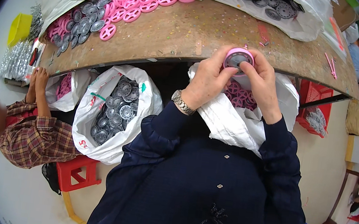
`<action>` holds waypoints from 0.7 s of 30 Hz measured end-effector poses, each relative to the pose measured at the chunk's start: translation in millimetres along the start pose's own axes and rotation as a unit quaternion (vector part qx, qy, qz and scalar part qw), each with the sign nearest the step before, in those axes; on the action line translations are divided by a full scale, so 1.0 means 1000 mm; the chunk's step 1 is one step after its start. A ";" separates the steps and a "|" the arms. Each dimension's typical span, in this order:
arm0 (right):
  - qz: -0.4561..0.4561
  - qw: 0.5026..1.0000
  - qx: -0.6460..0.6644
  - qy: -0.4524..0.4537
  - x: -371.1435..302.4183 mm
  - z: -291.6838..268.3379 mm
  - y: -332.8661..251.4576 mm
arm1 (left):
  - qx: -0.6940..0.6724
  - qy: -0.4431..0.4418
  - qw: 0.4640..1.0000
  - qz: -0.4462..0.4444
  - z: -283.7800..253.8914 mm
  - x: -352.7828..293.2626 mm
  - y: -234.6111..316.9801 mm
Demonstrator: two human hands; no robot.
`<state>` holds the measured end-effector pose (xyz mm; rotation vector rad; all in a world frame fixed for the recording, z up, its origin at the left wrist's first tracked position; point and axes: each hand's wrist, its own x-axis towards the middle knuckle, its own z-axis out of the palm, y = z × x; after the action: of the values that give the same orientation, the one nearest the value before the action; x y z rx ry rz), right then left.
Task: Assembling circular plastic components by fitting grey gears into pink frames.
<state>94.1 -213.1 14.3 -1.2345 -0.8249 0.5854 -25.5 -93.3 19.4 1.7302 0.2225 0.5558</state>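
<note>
Both my hands are raised at the table's front edge, closed around one toy wheel with a pink rim and a grey disc (237,57) set in it. My left hand (206,80) grips the rim from the left side, and a wristwatch is on that wrist. My right hand (262,83) holds the other side, its thumb pressed on the middle of the grey disc. Just below the hands, an open white sack (232,125) lies over my lap with several pink wheels (241,95) inside.
Pink spoked rings (131,14) and grey discs (81,22) are heaped on the wooden table (185,31). More grey discs (118,111) fill a white sack (83,117) on the left. Beside it, another person (40,139) sits on a red stool (76,173). A red crate (316,91) stands right.
</note>
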 end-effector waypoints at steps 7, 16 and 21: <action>0.118 0.971 -0.155 -0.139 0.007 -0.046 0.000 | 0.337 0.034 0.921 0.191 -0.052 0.020 -0.007; 0.082 0.785 -0.587 -0.178 -0.023 -0.105 0.041 | 0.663 0.225 0.709 0.083 -0.194 0.098 -0.059; 0.063 0.837 -0.503 -0.206 -0.020 -0.083 0.024 | 0.698 0.202 0.685 0.045 -0.211 0.116 -0.075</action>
<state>150.8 -270.8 -22.9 -2.1756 -1.5281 0.5339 -14.6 157.8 5.6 3.0827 1.1144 0.9539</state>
